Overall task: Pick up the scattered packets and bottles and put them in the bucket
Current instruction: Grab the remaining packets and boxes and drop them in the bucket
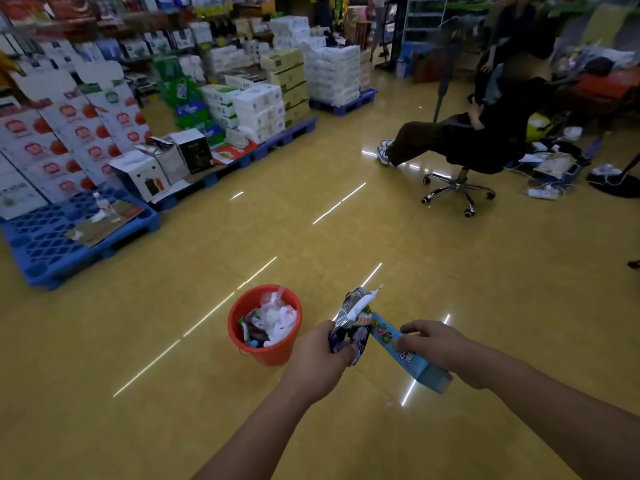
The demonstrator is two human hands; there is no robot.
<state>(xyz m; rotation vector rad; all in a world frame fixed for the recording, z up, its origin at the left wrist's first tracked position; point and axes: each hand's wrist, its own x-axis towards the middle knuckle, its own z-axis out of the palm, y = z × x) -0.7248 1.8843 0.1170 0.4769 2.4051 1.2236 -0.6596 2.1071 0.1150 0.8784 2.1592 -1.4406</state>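
A red bucket stands on the yellow floor, holding several crumpled packets and white wrappers. To the right of it, my left hand grips a dark, silvery crumpled packet that sticks upward. My right hand holds a long light-blue carton, pinched near its middle, with its far end touching the packet. Both hands hover above the floor, just right of the bucket's rim.
Blue pallets stacked with boxed goods line the left side; a clear bottle lies on the nearest one. A person sits on a wheeled office chair at the right rear, with cables and clutter beyond.
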